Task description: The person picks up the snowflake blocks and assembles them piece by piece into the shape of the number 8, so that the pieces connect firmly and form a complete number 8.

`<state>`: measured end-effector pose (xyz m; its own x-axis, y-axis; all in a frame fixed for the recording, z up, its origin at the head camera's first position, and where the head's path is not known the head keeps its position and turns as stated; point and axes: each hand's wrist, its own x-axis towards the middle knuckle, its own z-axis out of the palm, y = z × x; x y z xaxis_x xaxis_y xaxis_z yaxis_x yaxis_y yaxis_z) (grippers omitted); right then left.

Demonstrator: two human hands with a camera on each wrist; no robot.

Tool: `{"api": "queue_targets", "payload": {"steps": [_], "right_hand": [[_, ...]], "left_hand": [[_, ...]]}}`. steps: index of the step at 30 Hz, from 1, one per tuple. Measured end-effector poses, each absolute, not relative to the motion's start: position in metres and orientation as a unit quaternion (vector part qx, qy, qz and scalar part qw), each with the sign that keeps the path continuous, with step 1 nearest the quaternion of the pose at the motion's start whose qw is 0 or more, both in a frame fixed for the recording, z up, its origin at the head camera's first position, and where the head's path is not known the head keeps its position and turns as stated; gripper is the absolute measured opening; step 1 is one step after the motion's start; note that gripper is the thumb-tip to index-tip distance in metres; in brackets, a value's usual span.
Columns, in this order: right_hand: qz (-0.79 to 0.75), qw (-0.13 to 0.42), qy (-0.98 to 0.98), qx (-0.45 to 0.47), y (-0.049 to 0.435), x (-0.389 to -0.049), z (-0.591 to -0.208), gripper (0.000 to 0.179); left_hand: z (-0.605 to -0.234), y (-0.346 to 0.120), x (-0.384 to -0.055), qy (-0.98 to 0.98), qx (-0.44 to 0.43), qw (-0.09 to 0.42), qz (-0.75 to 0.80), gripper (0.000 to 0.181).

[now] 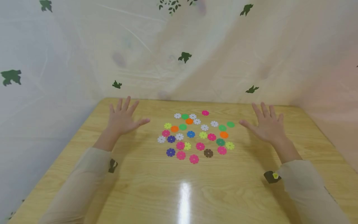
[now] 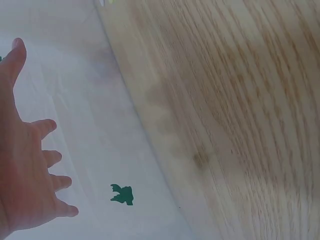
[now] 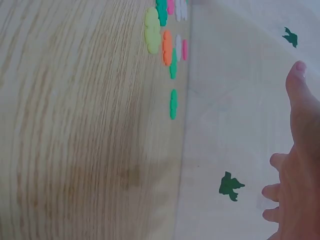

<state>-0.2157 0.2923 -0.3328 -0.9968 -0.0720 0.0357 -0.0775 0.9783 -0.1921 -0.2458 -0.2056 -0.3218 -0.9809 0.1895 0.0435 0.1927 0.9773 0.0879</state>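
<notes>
Many discs (image 1: 191,134) lie toward the far edge of the tabletop (image 1: 145,186) — likely light, stiff; best pinched edgewise; left hand (image 1: 121,121), right hand (image 1: 269,126) spread wide, empty.

**Head and wrist views over a table (image 1: 223,186)**

From the head, the scene is viewed forward and down from the near side, far enough back for the left hand (image 1: 121,121), right hand (image 1: 267,127), discs (image 1: 191,134) and cloth (image 1: 212,71) to be taken in together. From each wrist, a view turned on its side is given low across the table, with that wrist's own hand seen close at one border. Some discs are shared by the head and right wrist views, nearly edge-on in the latter.
</notes>
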Motion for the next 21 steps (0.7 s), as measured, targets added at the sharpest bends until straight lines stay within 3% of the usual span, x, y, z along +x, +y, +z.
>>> {"api": "queue_targets", "payload": {"steps": [10, 17, 21], "right_hand": [[0.112, 0.016, -0.992, 0.056, 0.280, -0.211, -0.334, 0.094], [0.188, -0.048, -0.978, 0.075, 0.255, -0.200, -0.330, 0.086], [0.212, -0.061, -0.969, 0.111, 0.239, -0.191, -0.334, 0.074]], "left_hand": [[-0.333, -0.196, -0.240, -0.992, -0.123, 0.026, -0.026, 0.095], [-0.340, -0.167, -0.230, -0.981, -0.182, 0.043, -0.050, 0.086], [-0.345, -0.142, -0.222, -0.970, -0.233, 0.026, -0.070, 0.077]]}}
